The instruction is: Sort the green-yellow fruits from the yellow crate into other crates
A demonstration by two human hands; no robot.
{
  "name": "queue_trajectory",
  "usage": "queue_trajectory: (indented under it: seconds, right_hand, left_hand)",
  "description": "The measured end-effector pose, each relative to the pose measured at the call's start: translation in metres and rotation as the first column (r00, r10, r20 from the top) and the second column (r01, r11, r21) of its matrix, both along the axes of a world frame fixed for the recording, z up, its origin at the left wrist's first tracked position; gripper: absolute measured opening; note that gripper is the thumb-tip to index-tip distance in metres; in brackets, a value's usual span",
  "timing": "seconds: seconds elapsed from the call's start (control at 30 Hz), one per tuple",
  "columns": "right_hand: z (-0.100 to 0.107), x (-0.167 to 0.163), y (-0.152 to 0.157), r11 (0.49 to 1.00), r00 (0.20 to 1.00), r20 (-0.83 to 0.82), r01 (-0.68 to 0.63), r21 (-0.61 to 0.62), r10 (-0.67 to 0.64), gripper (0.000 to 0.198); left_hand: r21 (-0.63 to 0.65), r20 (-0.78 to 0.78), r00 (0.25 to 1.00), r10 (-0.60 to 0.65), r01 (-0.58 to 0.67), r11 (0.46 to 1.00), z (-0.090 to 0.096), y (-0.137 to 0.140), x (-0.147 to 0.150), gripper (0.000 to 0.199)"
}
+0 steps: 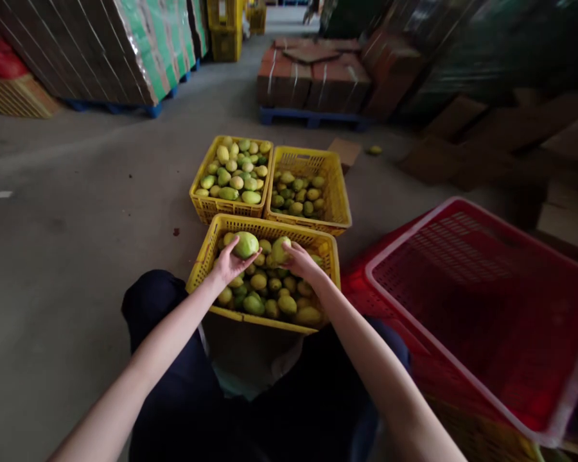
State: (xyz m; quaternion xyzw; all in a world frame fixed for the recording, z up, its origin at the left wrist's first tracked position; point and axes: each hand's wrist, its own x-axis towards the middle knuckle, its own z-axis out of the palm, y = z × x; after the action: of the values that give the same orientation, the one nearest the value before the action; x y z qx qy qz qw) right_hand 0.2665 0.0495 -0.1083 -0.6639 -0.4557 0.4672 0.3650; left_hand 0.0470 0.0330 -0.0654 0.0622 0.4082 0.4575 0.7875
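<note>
My left hand (pixel 228 264) cradles a large green-yellow lemon (pixel 246 245) over the near yellow crate (pixel 202 273). Opposite it, my right hand (pixel 298 260) has its fingers around a paler lemon (pixel 280 250). Both fruits are above the loose lemons (pixel 272 285) that lie in this crate, between my knees. Behind it stand two more yellow crates. The far left crate (pixel 207 208) is heaped to its rim with yellow and green lemons (pixel 236 170). In the far right crate (pixel 334 186), the lemons (pixel 296 192) lie lower.
A red basket (pixel 409 321) with a pale rim stands close on my right. Cardboard boxes (pixel 313 80) sit on a blue pallet (pixel 313 119) ahead, with flattened cardboard (pixel 501 135) to the right. One stray lemon (pixel 374 150) lies on the floor. A wrapped stack (pixel 101 51) stands at left.
</note>
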Motion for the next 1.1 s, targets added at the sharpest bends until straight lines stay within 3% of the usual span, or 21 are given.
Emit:
queue_trajectory:
  seconds: [0.07, 0.13, 0.17, 0.23, 0.3, 0.4, 0.5, 0.57, 0.7, 0.8, 0.93, 1.03, 1.1]
  right_hand:
    - [0.041, 0.001, 0.006, 0.996, 0.967, -0.251, -0.022, 0.089, 0.043, 0.035]
    - [0.076, 0.002, 0.001, 0.979, 0.871, -0.476, -0.026, 0.203, 0.122, 0.043]
    - [0.088, 0.002, -0.004, 0.965, 0.840, -0.520, -0.018, 0.261, 0.156, 0.047]
    - [0.097, -0.001, -0.018, 0.936, 0.862, -0.478, 0.015, 0.352, 0.167, 0.053]
    - [0.090, -0.005, -0.030, 0.911, 0.925, -0.372, 0.086, 0.404, 0.078, 0.059]
    - [0.071, -0.011, -0.038, 0.880, 0.963, -0.253, 0.195, 0.433, -0.089, 0.064]
    - [0.062, -0.016, -0.035, 0.869, 0.976, -0.153, 0.208, 0.449, -0.155, 0.067]
    - [0.061, -0.018, -0.031, 0.861, 0.978, -0.142, 0.204, 0.466, -0.155, 0.065]
    - [0.064, -0.021, -0.030, 0.813, 0.980, -0.178, 0.170, 0.557, -0.083, 0.061]
    - [0.063, -0.022, -0.033, 0.752, 0.995, -0.080, 0.095, 0.653, -0.056, 0.056]
    - [0.060, -0.022, -0.036, 0.688, 0.997, 0.071, -0.023, 0.725, -0.041, 0.048]
    - [0.059, -0.022, -0.036, 0.667, 0.995, 0.091, -0.042, 0.744, -0.039, 0.045]
    - [0.060, -0.021, -0.035, 0.677, 0.997, 0.066, -0.027, 0.735, -0.032, 0.045]
  left_hand:
    - [0.133, -0.074, 0.996, -0.047, 0.057, 0.990, 0.025, 0.015, -0.001, 0.044]
    - [0.311, -0.203, 0.978, -0.040, 0.103, 0.945, 0.046, 0.025, -0.001, 0.049]
    - [0.403, -0.276, 0.961, -0.001, 0.117, 0.908, 0.052, 0.027, -0.001, 0.054]
    - [0.538, -0.408, 0.903, 0.136, 0.117, 0.835, 0.056, 0.024, 0.003, 0.065]
    - [0.590, -0.496, 0.824, 0.273, 0.089, 0.803, 0.049, 0.014, 0.010, 0.067]
    - [0.624, -0.567, 0.753, 0.334, 0.128, 0.771, 0.035, -0.004, 0.019, 0.059]
    - [0.703, -0.620, 0.703, 0.349, 0.300, 0.645, 0.031, -0.013, 0.020, 0.063]
    - [0.729, -0.648, 0.654, 0.392, 0.383, 0.567, 0.036, -0.013, 0.016, 0.064]
    - [0.762, -0.645, 0.596, 0.479, 0.451, 0.464, 0.048, -0.009, 0.007, 0.062]
    - [0.762, -0.644, 0.533, 0.549, 0.511, 0.398, 0.049, -0.005, 0.004, 0.060]
    - [0.742, -0.621, 0.433, 0.653, 0.593, 0.312, 0.038, 0.001, 0.007, 0.059]
    - [0.742, -0.598, 0.415, 0.685, 0.609, 0.279, 0.030, 0.004, 0.010, 0.061]
    - [0.750, -0.609, 0.438, 0.661, 0.588, 0.302, 0.029, 0.006, 0.010, 0.061]
